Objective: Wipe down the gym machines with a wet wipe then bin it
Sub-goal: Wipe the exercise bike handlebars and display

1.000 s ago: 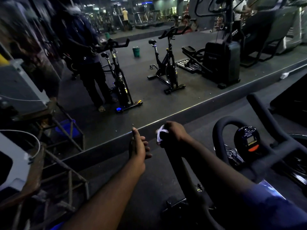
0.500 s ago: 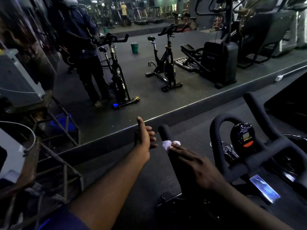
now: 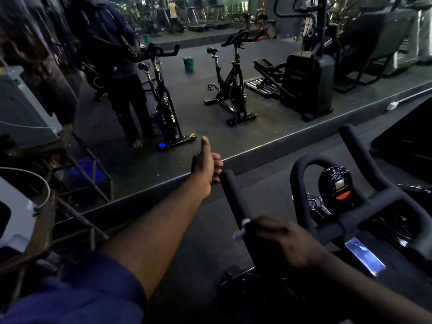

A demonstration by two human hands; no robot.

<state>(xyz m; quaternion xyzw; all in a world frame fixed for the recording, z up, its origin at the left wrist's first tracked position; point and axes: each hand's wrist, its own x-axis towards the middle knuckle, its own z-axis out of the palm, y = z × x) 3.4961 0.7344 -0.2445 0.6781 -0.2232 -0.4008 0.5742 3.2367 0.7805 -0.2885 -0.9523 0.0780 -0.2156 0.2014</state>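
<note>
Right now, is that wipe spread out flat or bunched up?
Bunched up: the wet wipe shows as a small white wad, held by the right hand against the handlebar, though blurred.

Dim gym room fronted by a floor-level wall mirror

A wide glass wall mirror (image 3: 268,108) runs along the far edge of the dark rubber floor (image 3: 205,232), reflecting more floor under sparse lighting. At the left stands a rusty angle-iron frame (image 3: 77,220) carrying a grey metal box (image 3: 21,108), with a blue plastic crate (image 3: 86,171) beneath. A small white block (image 3: 392,105) lies at the mirror's foot.
</note>
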